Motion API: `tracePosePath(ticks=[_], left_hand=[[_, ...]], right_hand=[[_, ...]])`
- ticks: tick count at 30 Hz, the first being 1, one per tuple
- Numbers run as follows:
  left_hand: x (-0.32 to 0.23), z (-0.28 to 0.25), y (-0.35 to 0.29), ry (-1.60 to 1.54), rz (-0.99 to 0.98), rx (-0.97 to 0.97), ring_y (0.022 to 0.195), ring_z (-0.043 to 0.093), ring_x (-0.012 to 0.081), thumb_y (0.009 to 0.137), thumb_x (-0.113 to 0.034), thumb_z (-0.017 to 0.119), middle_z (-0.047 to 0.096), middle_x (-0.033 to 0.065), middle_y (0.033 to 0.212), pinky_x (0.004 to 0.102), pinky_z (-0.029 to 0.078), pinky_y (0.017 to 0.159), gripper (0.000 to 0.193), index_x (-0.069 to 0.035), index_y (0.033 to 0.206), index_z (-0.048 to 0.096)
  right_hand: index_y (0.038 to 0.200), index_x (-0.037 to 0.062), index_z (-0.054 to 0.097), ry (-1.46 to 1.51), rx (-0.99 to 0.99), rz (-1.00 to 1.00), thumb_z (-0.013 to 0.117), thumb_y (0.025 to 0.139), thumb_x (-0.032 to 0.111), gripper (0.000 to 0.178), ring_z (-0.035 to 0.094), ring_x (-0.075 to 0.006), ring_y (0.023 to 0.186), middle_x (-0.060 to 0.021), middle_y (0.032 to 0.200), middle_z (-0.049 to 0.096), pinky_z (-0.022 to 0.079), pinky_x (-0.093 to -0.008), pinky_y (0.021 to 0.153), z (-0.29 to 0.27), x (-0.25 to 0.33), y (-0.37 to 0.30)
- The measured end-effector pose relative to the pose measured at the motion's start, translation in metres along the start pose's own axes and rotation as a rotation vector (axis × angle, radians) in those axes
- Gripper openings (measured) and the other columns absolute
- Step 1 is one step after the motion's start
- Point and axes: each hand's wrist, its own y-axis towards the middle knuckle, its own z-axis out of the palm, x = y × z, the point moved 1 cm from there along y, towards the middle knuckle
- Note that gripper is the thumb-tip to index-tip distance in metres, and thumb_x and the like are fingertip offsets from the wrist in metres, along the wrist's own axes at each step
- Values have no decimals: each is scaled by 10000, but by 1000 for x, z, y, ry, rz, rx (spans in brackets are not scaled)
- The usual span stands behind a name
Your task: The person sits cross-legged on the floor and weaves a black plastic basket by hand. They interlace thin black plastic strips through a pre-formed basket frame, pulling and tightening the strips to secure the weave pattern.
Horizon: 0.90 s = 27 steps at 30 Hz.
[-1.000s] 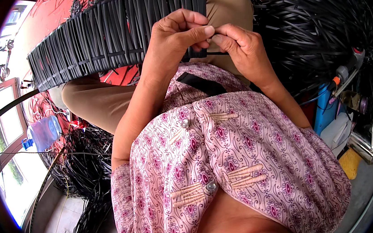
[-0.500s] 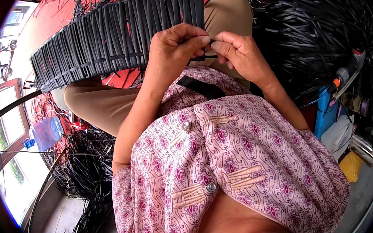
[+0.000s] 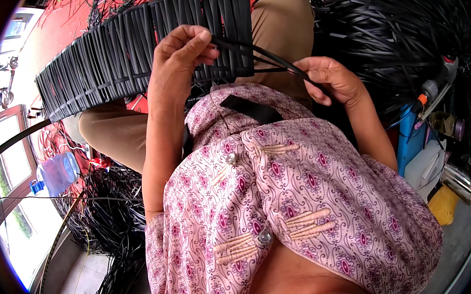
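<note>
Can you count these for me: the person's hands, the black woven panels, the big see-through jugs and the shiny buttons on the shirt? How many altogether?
Left hand and right hand: 2
Woven panel: 1
Jug: 1
Shiny buttons, one and another: 2
Total: 6

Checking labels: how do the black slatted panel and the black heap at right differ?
The panel is ordered; the heap is tangled. The panel is a long band with clear edges; the heap is a broad mass with ragged edges. Both are black and strip-made.
</note>
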Motion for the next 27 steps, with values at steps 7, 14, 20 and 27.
tracePosePath(ticks=[7, 14, 20, 27], left_hand=[[13, 14, -9, 90, -28, 40, 712, 655, 82, 960, -179, 676, 659, -11, 804, 215, 515, 659, 128, -53, 977, 669], [18, 25, -12, 116, -16, 6, 736, 688, 123, 957, -153, 657, 687, 54, 814, 246, 541, 669, 161, 3, 991, 641], [14, 37, -12, 103, 12, 55, 743, 662, 99, 961, -179, 667, 668, 10, 815, 239, 524, 689, 152, -31, 996, 663], [11, 44, 9, 236, 66, 69, 738, 677, 102, 972, -193, 645, 703, 37, 838, 243, 523, 668, 183, -14, 992, 681]], right_hand=[[1228, -19, 650, -514, -259, -140, 546, 1019, 232, 343, 652, -148, 988, -96, 1073, 710, 510, -302, 909, -29, -13, 29], [1298, -39, 574, -755, -389, -468, 631, 972, 289, 467, 719, -228, 942, -217, 1128, 697, 538, -321, 837, 85, 23, 40], [1174, -75, 636, -509, -414, -471, 615, 981, 95, 258, 693, -139, 793, -130, 990, 714, 636, -274, 678, 86, 18, 55], [1001, -16, 725, -733, -590, -566, 641, 971, 119, 161, 628, -80, 650, -23, 712, 652, 531, -228, 577, 68, 24, 54]])
